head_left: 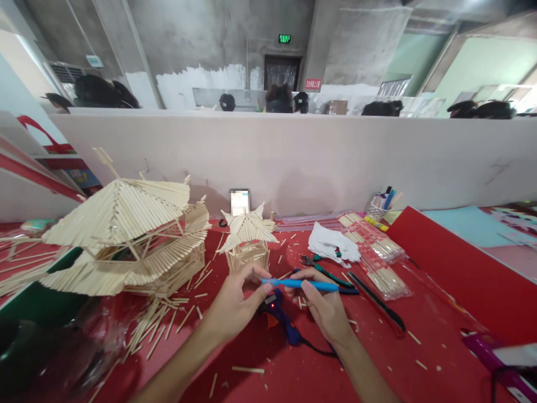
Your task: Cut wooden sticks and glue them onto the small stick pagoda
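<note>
Carefully, our left hand (pixel 240 305) and right hand (pixel 328 309) pinch the blue pen (pixel 316 285); dipping lower could burn us if the glue gun (pixel 288 326) beneath is hot.

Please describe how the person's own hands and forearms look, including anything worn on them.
The left hand and the right hand are both bare, without gloves, and no ring can be seen. The left forearm and right forearm are slim and uncovered down to the picture's lower edge: no sleeve, watch or bracelet shows.
</note>
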`<state>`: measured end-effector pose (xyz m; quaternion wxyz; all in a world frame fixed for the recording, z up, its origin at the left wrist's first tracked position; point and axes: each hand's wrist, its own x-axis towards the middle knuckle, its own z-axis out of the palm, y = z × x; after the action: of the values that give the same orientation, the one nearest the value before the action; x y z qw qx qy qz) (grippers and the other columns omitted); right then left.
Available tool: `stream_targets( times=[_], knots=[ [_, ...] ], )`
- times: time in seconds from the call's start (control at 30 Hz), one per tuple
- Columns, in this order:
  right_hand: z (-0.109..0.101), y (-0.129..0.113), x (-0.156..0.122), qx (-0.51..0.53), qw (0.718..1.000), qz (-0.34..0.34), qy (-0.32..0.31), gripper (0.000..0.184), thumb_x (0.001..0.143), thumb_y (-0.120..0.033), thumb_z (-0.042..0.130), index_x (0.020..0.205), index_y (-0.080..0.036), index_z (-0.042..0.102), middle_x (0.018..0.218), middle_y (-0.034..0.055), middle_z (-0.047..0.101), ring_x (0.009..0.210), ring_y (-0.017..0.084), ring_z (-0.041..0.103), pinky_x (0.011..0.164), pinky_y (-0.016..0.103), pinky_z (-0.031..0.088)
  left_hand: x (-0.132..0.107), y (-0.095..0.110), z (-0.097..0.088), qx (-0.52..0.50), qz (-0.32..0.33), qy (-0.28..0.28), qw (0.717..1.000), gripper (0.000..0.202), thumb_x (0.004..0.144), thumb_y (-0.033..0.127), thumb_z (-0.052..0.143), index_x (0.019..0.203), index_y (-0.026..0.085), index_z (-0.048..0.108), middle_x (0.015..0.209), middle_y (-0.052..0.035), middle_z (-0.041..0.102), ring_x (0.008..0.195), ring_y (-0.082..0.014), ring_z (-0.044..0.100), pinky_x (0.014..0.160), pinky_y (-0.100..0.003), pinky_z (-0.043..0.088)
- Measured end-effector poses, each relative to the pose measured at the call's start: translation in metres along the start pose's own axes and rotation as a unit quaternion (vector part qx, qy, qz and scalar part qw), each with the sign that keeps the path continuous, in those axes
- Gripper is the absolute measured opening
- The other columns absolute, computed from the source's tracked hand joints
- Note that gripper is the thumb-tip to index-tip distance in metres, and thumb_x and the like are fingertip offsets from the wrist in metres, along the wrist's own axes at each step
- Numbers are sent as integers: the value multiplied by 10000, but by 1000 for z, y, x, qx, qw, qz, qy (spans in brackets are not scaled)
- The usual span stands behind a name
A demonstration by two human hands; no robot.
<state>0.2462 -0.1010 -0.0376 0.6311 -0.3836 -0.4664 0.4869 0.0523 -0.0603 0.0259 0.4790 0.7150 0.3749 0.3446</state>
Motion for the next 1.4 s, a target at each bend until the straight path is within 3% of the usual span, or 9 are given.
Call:
stream_targets(
  times=[0.33, 0.43, 0.53, 0.6, 0.67, 0.87, 1.03, 1.3, 1.4],
  knots=[
    [9, 8, -6, -33, 999, -14, 3, 270, 905, -452, 631, 912, -193, 708, 757, 55, 714, 676, 185, 669, 607, 290, 538, -7, -20, 21, -44, -20, 31, 998, 169, 825, 333, 664, 793, 180, 601, 714, -6, 685, 669, -159, 644, 621, -249, 498],
    [-4, -1, 3, -43, 999, 2, -23, 345, 910, -531, 587, 921, -193, 656, 725, 40, 684, 647, 177, 649, 571, 273, 509, -4, -14, 20, 88, 5, -13, 996, 71, 873, 269, 620, 890, 204, 646, 818, -17, 725, 756, -184, 675, 699, -283, 509],
    [-22, -20, 23, -157, 987, -23, 28, 413, 957, -602, 429, 910, -213, 559, 679, 2, 622, 545, 154, 575, 524, 263, 460, 6, -6, 15, 298, 48, -51, 952, 144, 910, 161, 543, 995, 206, 650, 978, -64, 727, 897, -234, 681, 777, -341, 502],
    [-30, -35, 42, -372, 927, -25, 44, 444, 1021, -533, 277, 897, -200, 542, 743, 42, 647, 639, 175, 613, 639, 287, 482, 18, -2, 15, 423, 28, -76, 902, 198, 887, 76, 517, 995, 174, 650, 1031, -107, 713, 956, -269, 677, 805, -372, 504],
    [-34, -45, 62, -620, 784, 31, -4, 430, 1054, -407, 201, 968, -183, 558, 864, 99, 692, 829, 218, 668, 754, 306, 467, 30, -1, 22, 523, -20, -120, 844, 243, 839, 24, 544, 1021, 141, 653, 1026, -142, 710, 967, -290, 681, 835, -396, 507],
    [-26, -30, 95, -695, 707, 92, -91, 151, 914, -240, 600, 1026, -154, 655, 1041, 168, 729, 1009, 308, 679, 795, 328, 453, 62, -5, 68, 562, -73, -154, 810, 174, 867, 113, 630, 1037, 109, 666, 1016, -159, 696, 976, -264, 675, 860, -392, 535],
    [-25, -16, 94, -686, 714, 78, -117, 196, 908, -204, 588, 1085, -187, 670, 1147, 130, 712, 1080, 279, 661, 827, 317, 458, 80, -11, 92, 574, -116, -172, 792, 358, 944, 353, 599, 1246, 161, 571, 1244, -99, 601, 1050, -227, 628, 877, -438, 553],
    [-42, -28, 97, -604, 784, 32, -138, 236, 926, -211, 532, 1106, -210, 685, 1136, 71, 731, 1058, 219, 665, 896, 298, 458, 82, -5, 86, 555, -105, -184, 804, 350, 944, 350, 600, 1239, 164, 576, 1239, -95, 605, 1048, -224, 629, 882, -440, 552],
    [-52, -36, 99, -570, 809, 16, -141, 259, 912, -182, 516, 1098, -197, 696, 1109, 87, 733, 1033, 228, 667, 900, 320, 466, 69, 5, 82, 539, -88, -157, 823, 194, 927, 183, 590, 1097, 105, 640, 1118, -140, 661, 1020, -251, 645, 873, -416, 530]
  ],
)
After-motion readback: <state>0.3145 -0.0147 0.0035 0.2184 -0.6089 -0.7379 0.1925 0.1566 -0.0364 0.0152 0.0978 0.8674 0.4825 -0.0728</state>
